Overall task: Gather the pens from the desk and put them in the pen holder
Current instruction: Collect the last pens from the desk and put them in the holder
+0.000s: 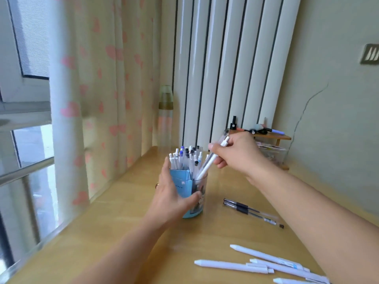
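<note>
Gripping pen holder point(193, 193) mid-counter point(123, 212), left hand point(174, 193) fingers curled around it; right hand point(235, 154) fingers pinching white pen point(211, 160), tip inside holder; loose pens point(254, 212) toward counter's right edge.

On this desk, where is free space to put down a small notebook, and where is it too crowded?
Free: the desk between the curtain and the left hand holding the pen holder; also the strip between the two dark pens and the white pens. Crowded: the near right corner, and the small shelf by the wall.
</note>
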